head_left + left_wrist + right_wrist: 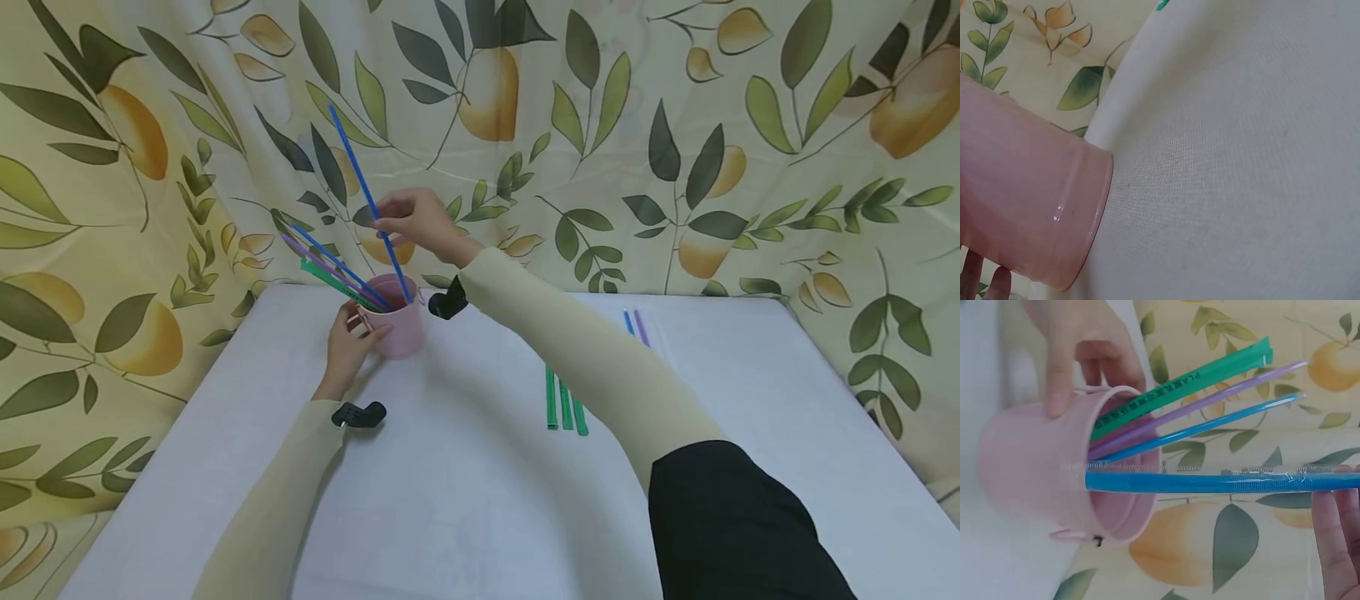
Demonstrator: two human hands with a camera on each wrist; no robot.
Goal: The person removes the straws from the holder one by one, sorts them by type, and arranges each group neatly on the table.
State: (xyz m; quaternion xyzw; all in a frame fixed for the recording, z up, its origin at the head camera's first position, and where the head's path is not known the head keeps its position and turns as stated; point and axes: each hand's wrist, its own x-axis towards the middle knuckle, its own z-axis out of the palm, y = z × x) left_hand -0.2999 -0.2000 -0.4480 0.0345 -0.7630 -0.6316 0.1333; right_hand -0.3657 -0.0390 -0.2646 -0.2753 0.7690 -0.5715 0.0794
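A small pink bucket (402,335) stands upright near the far left of the white table. My left hand (347,354) grips its side, thumb on the outer wall. Above it, my right hand (423,223) pinches a blue straw (351,154) in a clear wrapper, whose lower end is at the bucket's mouth. Leaning in the bucket are a green-wrapped straw (1179,390), a purple straw (1210,403) and another blue straw (1222,423). Seen close in the left wrist view, the bucket's wall (1029,187) has two fingertips (1001,282) under it.
Several green-wrapped straws (565,404) lie on the table (450,500) to the right, partly hidden by my right sleeve. Beyond them lie a blue straw (628,322) and a purple straw (642,328). A leaf-and-fruit patterned cloth (585,200) hangs behind the table.
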